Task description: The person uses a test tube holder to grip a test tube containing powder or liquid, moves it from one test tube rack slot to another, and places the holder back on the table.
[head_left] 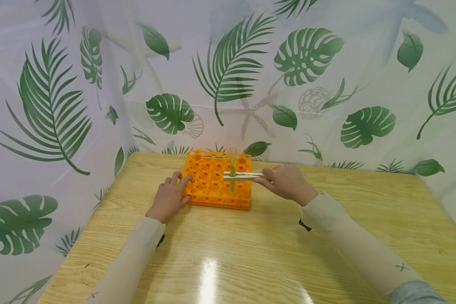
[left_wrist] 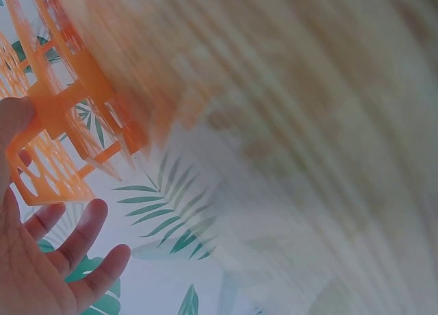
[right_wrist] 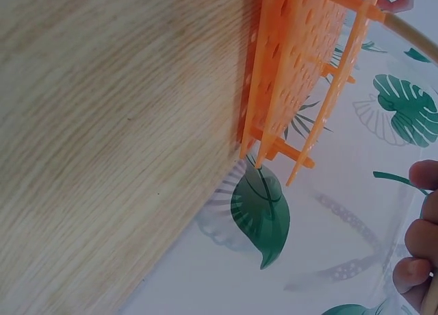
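Observation:
An orange test tube rack (head_left: 216, 200) with rows of round holes stands on the wooden table. My left hand (head_left: 167, 200) holds its left side, the thumb on the frame and a fingertip showing behind it in the left wrist view; the other fingers are spread below. With thumb and fingers, my right hand (head_left: 286, 181) pinches the end of a wooden test tube clamp (head_left: 242, 177). The clamp's jaws are around a test tube (head_left: 233, 161) with yellowish liquid. This tube is upright, and its lower part overlaps the right half of the rack in the head view.
The wooden table (head_left: 213, 253) reaches toward me in front of the rack. Behind the rack, a white cloth (head_left: 235, 122) printed with green leaves hangs close to the table's far edge. Cloth also covers the left side.

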Demonstrator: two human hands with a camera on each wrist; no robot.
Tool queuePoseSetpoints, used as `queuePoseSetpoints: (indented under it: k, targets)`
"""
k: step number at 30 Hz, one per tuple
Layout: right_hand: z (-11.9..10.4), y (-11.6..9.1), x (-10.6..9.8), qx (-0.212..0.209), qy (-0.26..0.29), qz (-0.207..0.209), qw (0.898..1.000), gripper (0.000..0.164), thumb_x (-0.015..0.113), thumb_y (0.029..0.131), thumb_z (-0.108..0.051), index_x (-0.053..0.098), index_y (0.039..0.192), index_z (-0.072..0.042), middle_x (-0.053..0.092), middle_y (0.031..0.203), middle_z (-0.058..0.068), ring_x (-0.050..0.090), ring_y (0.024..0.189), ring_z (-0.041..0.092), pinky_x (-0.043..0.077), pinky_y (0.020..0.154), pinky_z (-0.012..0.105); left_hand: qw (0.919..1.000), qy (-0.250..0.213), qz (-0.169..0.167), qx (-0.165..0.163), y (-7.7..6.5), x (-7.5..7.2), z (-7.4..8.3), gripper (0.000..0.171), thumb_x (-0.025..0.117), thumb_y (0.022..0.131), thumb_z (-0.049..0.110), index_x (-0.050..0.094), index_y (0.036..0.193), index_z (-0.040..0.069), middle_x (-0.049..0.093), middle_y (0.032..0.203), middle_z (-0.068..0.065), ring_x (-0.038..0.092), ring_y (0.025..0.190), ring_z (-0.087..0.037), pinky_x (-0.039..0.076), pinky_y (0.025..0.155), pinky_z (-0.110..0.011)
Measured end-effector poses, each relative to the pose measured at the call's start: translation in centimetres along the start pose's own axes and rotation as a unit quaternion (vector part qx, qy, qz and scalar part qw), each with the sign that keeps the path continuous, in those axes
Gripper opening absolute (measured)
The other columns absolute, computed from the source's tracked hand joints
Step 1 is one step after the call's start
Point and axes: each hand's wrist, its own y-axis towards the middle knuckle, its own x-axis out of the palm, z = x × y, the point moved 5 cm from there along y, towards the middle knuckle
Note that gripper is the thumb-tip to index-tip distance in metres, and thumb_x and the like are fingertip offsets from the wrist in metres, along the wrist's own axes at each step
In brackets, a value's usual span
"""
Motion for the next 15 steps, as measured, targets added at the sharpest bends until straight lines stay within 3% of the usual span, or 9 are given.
queuePoseSetpoints:
  k: [15]
  targets:
    - [0.21, -0.33, 0.52, -0.008, -0.007, 0.013, 1.0, 0.067, 0.009, 0.088, -0.068, 0.039, 0.059, -0.015, 0.02, 0.048, -0.009, 0.015, 0.041, 0.005, 0.011, 0.044, 0.021, 1.0, 0.005, -0.003, -0.002, -0.01, 0.18, -0.04, 0.054, 0.063, 0.089, 0.037, 0.042, 0.135, 0.018, 0.04, 0.123, -0.013, 0.05, 0.092, -0.029, 0.047, 0.072, -0.04]
